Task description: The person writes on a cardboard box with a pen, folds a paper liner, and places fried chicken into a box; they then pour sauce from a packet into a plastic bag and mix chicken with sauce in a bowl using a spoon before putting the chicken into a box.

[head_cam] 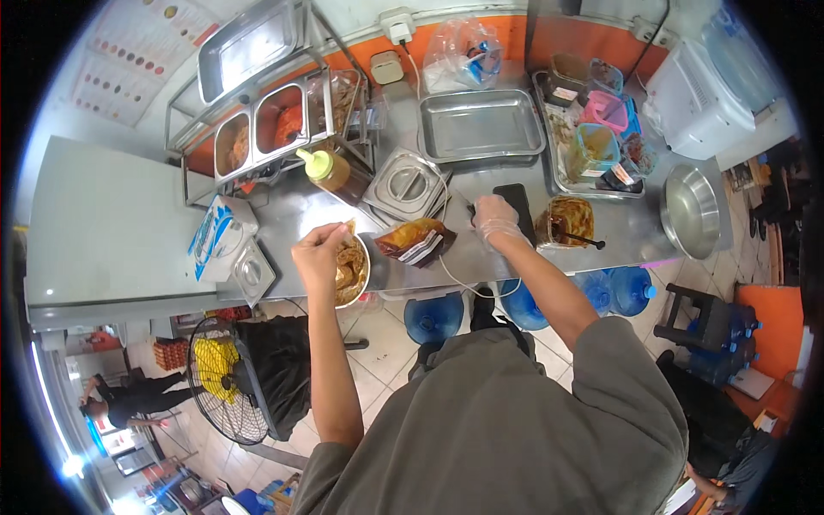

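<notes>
My bare left hand [317, 254] is over a white-rimmed bowl [367, 273] of brown, sauce-coated food [349, 273]. Its thumb and fingers pinch a small brownish piece [351, 226] at the bowl's far side; what it is cannot be made out. A clear plastic glove covers my right hand [497, 215], closed around a small dark object [472, 209] that is mostly hidden. Beside that hand lies a black phone [515, 199]. Between my hands rests a labelled plastic pouch of brown sauce [415, 241]. To the right, a clear tub [570, 215] holds brown sauce and a black-handled utensil [582, 239].
Behind are a squeeze bottle [335, 175], steel lids [405, 183], a steel tray [483, 125] and a rack of food pans [280, 119]. A white cable [460, 280] hangs over the counter edge. A steel bowl [691, 209] stands far right; a fan [228, 380] is behind left.
</notes>
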A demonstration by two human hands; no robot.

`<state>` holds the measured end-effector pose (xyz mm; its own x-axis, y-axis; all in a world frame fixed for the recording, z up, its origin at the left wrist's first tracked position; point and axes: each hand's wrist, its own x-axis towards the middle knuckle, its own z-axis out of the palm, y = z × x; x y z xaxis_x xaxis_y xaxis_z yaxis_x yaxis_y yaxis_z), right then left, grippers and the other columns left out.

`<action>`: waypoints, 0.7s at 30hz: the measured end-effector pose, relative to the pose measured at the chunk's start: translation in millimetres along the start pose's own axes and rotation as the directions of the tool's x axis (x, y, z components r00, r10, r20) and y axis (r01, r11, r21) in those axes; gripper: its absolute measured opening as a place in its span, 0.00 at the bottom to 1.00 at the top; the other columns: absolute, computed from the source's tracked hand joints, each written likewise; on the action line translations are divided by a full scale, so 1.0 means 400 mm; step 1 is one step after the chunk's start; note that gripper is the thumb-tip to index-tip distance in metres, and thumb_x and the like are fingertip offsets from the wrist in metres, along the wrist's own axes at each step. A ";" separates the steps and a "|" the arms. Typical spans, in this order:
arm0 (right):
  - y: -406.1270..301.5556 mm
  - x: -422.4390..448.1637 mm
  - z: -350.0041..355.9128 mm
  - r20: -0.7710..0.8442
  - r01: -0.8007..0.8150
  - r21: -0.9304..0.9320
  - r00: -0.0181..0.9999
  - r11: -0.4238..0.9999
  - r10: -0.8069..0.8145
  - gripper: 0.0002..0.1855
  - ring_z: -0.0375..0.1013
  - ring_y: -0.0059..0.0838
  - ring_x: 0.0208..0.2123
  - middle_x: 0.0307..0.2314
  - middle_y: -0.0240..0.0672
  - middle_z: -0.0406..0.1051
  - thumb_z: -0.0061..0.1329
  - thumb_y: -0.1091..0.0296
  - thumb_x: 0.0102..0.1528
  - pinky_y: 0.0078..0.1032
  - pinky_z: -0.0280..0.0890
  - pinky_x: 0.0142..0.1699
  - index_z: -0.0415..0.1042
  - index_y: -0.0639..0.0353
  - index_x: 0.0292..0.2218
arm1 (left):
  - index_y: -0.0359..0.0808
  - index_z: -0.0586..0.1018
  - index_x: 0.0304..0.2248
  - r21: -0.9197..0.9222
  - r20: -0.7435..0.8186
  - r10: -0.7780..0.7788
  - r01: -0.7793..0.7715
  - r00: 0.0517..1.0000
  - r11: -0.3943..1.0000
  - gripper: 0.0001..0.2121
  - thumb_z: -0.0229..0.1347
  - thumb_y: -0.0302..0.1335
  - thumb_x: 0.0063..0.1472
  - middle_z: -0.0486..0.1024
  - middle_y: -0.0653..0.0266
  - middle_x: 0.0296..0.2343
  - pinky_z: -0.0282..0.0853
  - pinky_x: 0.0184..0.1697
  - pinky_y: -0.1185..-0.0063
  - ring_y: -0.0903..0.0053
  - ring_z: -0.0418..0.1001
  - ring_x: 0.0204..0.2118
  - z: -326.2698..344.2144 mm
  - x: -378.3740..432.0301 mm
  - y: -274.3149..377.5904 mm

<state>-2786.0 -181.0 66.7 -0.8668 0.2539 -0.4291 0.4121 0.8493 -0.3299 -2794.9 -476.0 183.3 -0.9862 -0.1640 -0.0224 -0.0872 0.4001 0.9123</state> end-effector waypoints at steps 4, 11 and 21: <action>-0.012 -0.016 -0.027 0.102 0.112 -0.018 0.989 0.994 -0.110 0.16 0.72 0.48 0.42 0.38 0.51 0.72 0.57 0.67 0.44 0.35 0.70 0.44 0.76 0.59 0.37 | 0.27 0.79 0.34 -0.326 0.001 -0.189 0.179 0.982 0.928 0.07 0.58 0.18 0.54 0.77 0.64 0.25 0.65 0.29 0.85 0.84 0.71 0.24 -0.044 -0.104 -0.109; -0.102 0.018 0.102 -0.064 0.435 0.722 0.816 0.537 -0.575 0.23 0.74 0.26 0.35 0.31 0.38 0.77 0.63 0.60 0.42 0.24 0.66 0.44 0.76 0.62 0.38 | 0.33 0.75 0.36 -0.615 0.292 -0.480 0.547 0.827 0.568 0.07 0.56 0.22 0.57 0.77 0.62 0.32 0.68 0.33 0.83 0.79 0.73 0.29 -0.079 -0.336 -0.348; -0.138 -0.084 0.217 -0.349 0.436 0.762 0.899 0.479 -0.263 0.13 0.72 0.20 0.29 0.26 0.31 0.77 0.61 0.70 0.44 0.20 0.66 0.39 0.79 0.64 0.33 | 0.38 0.74 0.37 -0.474 0.545 -0.534 0.763 0.646 0.439 0.07 0.56 0.26 0.58 0.75 0.67 0.32 0.65 0.36 0.81 0.79 0.72 0.32 -0.220 -0.371 -0.600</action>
<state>-2755.4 -276.6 26.4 -0.9860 0.1668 -0.0053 0.0332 0.1651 -0.9857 -2615.4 -627.1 3.7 -0.6676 0.1718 -0.7244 -0.7240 -0.3769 0.5778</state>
